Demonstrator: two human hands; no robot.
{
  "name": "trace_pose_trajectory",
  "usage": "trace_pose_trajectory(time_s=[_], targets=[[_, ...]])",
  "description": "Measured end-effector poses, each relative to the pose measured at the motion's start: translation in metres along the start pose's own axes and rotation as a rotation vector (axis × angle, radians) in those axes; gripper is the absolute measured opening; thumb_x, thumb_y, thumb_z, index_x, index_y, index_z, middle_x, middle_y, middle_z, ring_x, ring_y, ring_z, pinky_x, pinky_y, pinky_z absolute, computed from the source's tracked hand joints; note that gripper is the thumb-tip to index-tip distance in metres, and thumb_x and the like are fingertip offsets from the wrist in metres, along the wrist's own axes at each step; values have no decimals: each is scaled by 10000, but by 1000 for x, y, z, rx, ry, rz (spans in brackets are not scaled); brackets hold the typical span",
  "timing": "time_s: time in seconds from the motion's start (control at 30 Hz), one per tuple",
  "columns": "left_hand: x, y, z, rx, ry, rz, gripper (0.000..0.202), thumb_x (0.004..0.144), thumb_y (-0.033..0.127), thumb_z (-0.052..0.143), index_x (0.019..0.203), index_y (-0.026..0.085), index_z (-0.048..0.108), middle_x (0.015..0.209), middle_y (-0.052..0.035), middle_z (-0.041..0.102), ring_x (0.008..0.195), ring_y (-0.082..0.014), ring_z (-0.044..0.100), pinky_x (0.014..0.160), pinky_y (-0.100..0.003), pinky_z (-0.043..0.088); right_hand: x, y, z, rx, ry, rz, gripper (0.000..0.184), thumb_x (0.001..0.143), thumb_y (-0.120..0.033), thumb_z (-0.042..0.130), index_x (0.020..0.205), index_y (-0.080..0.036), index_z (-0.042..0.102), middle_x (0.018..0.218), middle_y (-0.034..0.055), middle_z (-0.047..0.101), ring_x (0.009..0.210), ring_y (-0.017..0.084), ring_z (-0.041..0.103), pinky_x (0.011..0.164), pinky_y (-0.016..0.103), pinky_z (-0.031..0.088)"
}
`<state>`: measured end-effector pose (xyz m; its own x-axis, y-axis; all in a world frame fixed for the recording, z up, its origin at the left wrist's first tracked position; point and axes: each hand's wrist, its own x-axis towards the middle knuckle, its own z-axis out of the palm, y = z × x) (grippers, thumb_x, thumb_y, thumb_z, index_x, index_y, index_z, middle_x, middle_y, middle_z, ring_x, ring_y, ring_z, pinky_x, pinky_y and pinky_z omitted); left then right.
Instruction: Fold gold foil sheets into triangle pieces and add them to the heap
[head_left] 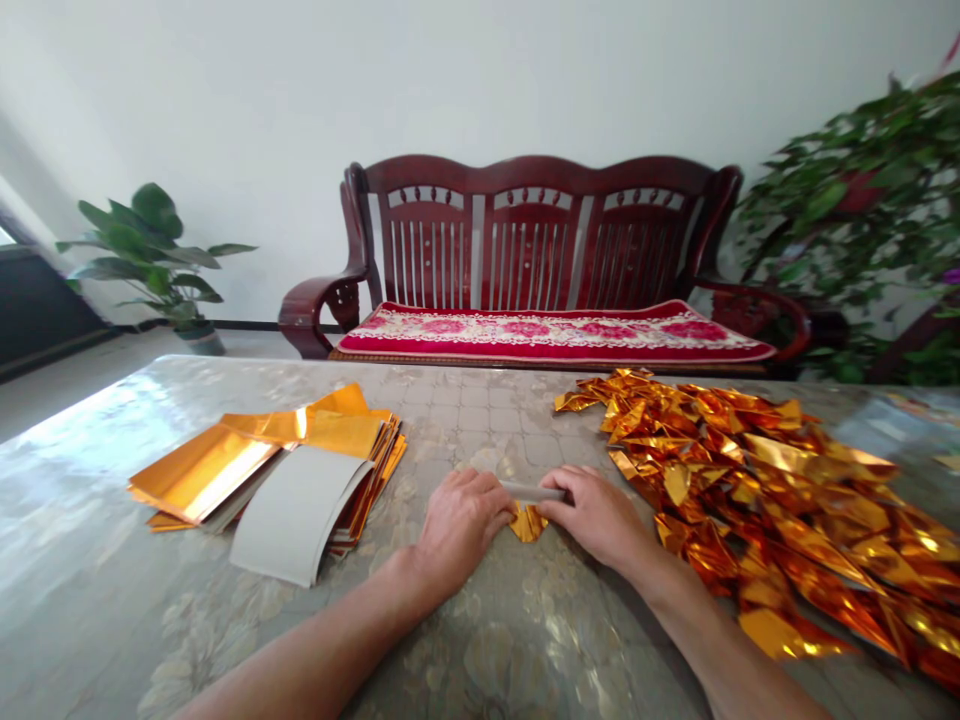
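Note:
Both my hands meet over the middle of the table, closed on one sheet of gold foil paper (529, 524) that is partly rolled. Its grey back shows as a narrow tube between them, and a gold flap hangs below. My left hand (465, 515) pinches the left end; my right hand (592, 510) grips the right end with thumb and fingers. To the left lies a stack of flat foil sheets (202, 470), some gold side up, with a grey-backed sheet (300, 515) curling on top. On the right spreads a heap of folded gold foil pieces (720, 470).
A patterned glossy cover lies over the table (465, 400). Beyond it stands a dark red wooden bench (532, 240) with a red floral cushion (525, 330). Clear plastic (900, 425) lies at the far right. Potted plants (154, 250) flank the bench.

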<state>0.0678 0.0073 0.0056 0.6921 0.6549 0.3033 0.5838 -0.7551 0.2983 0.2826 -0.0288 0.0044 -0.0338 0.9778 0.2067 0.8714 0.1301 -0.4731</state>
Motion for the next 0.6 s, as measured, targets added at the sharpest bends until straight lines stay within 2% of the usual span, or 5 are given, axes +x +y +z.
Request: trace_pose_trajectory(time_s=[0.13, 0.23, 0.3, 0.43, 0.6], targets=[[2, -1, 0, -33, 24, -64, 47, 897, 272, 652, 895, 225, 653, 894, -8, 651, 861, -192, 591, 761, -301, 430, -1, -1, 1, 8, -29, 0, 23, 797, -276, 687, 819, -275, 694, 855, -20, 680, 861, 191, 580, 710, 292, 389], [4, -4, 0, -69, 85, -138, 366, 811, 286, 745, 1146, 235, 605, 1116, -35, 638, 1024, -232, 571, 861, -334, 444, -3, -1, 1, 10, -41, 4, 55, 838, -259, 645, 823, -269, 697, 872, -11, 673, 908, 191, 577, 747, 298, 395], [7, -7, 0, -110, 71, -176, 501, 769, 289, 782, 1224, 237, 578, 1158, -39, 638, 1057, -242, 565, 896, -350, 441, -4, -2, 1, 5, -34, -1, 79, 855, -248, 626, 821, -265, 695, 871, -6, 668, 920, 193, 572, 763, 303, 397], [9, -12, 3, -222, 14, -233, 284, 762, 258, 784, 1028, 238, 685, 942, -2, 686, 941, -219, 597, 822, -316, 441, -5, -3, 2, 7, -11, -31, 96, 870, -227, 621, 824, -271, 693, 868, -7, 660, 924, 196, 565, 771, 310, 402], [8, -10, 7, -307, 53, -226, 62, 813, 226, 741, 871, 222, 721, 876, 1, 684, 903, -192, 605, 789, -282, 429, -6, -2, 4, -2, 37, -93, 93, 859, -192, 666, 829, -269, 709, 850, -5, 652, 908, 197, 560, 775, 315, 410]])
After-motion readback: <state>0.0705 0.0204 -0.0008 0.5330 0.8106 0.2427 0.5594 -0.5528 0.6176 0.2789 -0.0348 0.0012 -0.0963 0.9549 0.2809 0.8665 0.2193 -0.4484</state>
